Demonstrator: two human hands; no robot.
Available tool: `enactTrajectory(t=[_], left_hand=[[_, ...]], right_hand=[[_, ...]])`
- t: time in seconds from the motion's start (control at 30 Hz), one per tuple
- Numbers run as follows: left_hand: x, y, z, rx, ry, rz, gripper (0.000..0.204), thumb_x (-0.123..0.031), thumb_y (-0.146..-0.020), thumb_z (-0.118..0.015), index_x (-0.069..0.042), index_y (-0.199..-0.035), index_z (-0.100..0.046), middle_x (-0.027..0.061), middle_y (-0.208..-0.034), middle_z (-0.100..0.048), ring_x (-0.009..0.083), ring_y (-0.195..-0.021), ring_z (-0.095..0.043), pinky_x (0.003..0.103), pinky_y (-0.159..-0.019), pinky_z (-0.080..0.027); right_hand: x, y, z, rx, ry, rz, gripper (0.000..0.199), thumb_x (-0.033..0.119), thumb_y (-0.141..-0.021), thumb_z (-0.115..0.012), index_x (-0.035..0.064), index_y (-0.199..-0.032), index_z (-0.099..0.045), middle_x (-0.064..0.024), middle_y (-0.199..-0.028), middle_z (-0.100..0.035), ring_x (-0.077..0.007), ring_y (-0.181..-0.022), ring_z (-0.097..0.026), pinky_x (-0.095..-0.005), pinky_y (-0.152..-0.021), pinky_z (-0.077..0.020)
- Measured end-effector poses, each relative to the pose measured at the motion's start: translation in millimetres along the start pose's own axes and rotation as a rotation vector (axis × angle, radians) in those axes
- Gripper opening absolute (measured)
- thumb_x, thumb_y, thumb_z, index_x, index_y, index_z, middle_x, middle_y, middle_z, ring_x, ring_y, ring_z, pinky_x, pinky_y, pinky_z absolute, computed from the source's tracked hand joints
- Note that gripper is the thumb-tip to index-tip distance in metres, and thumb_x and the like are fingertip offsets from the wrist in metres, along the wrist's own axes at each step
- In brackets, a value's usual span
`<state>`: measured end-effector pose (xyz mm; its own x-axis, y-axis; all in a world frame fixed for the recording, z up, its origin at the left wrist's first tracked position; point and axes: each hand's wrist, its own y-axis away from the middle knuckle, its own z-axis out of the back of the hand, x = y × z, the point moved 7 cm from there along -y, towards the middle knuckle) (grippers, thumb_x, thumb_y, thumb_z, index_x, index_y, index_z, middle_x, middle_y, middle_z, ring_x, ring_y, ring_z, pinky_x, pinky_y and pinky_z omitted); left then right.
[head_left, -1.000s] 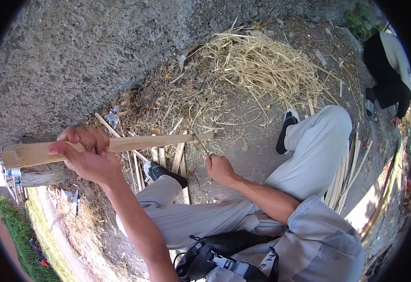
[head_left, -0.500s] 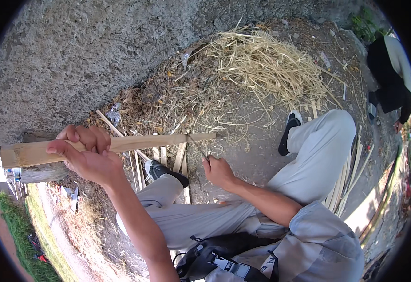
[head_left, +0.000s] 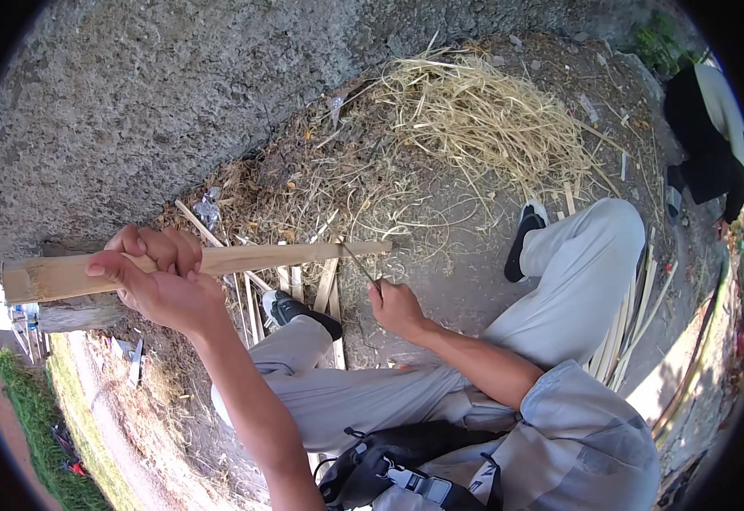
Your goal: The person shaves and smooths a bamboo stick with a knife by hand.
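Note:
A long pale length of split bamboo lies crosswise in front of me, wide at its left end and narrowing to the right. My left hand is closed around it near the wide end, fingers over the top and thumb pointing left. In my right hand is a knife with a thin dark blade; its handle is mostly hidden in the fist. The blade slants up to the left and meets the bamboo a little short of its narrow right end.
A heap of thin pale shavings lies beyond, beside a rough concrete wall. Cut strips lie by my left shoe, and more strips right of my bent knee. Another person is at the far right. A wooden block stands below the bamboo's wide end.

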<state>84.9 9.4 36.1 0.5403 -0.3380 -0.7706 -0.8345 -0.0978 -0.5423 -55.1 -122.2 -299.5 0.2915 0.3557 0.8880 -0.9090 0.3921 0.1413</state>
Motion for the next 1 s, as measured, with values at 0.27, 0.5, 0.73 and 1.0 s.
enactTrajectory(t=[0.27,0.5,0.73,1.0], left_hand=[[5,1,7,-0.047,-0.023,0.012,0.053,-0.06,-0.096,-0.039,-0.011,-0.076,-0.039,-0.0044,-0.049,-0.022,0.0063,-0.038,-0.018,0.024,-0.034,-0.017],[-1,3,2,-0.01,-0.01,0.002,0.053,-0.059,-0.097,-0.038,-0.01,-0.076,-0.041,-0.0044,-0.048,-0.019,0.0062,-0.038,-0.017,0.024,-0.033,-0.017],[2,4,-6,-0.013,-0.066,0.006,0.054,-0.062,-0.094,-0.038,-0.012,-0.075,-0.041,-0.0032,-0.051,-0.024,0.0074,-0.038,-0.019,0.024,-0.035,-0.017],[-2,0,-4,-0.031,-0.053,-0.001,0.052,-0.06,-0.095,-0.04,-0.011,-0.078,-0.041,-0.0037,-0.05,-0.022,0.0072,-0.038,-0.018,0.024,-0.035,-0.017]], right_hand=[[-109,-7,-10,0.167,0.237,-0.386,0.039,0.026,-0.093,-0.051,-0.0084,-0.084,-0.066,-0.0321,-0.08,-0.064,-0.0474,-0.08,-0.065,-0.0528,-0.075,-0.0519],[-91,-5,3,0.079,0.221,-0.349,0.041,0.026,-0.094,-0.05,-0.0107,-0.083,-0.064,-0.0324,-0.08,-0.065,-0.0462,-0.077,-0.065,-0.0512,-0.072,-0.0533],[-61,-3,-2,0.087,0.157,-0.235,0.042,0.028,-0.097,-0.049,-0.0094,-0.08,-0.06,-0.0276,-0.066,-0.063,-0.0439,-0.063,-0.065,-0.0503,-0.06,-0.0521],[-43,7,4,0.033,0.148,0.019,0.036,0.026,-0.099,-0.046,-0.0049,-0.093,-0.063,-0.0295,-0.08,-0.065,-0.0455,-0.076,-0.064,-0.0508,-0.068,-0.0511]])
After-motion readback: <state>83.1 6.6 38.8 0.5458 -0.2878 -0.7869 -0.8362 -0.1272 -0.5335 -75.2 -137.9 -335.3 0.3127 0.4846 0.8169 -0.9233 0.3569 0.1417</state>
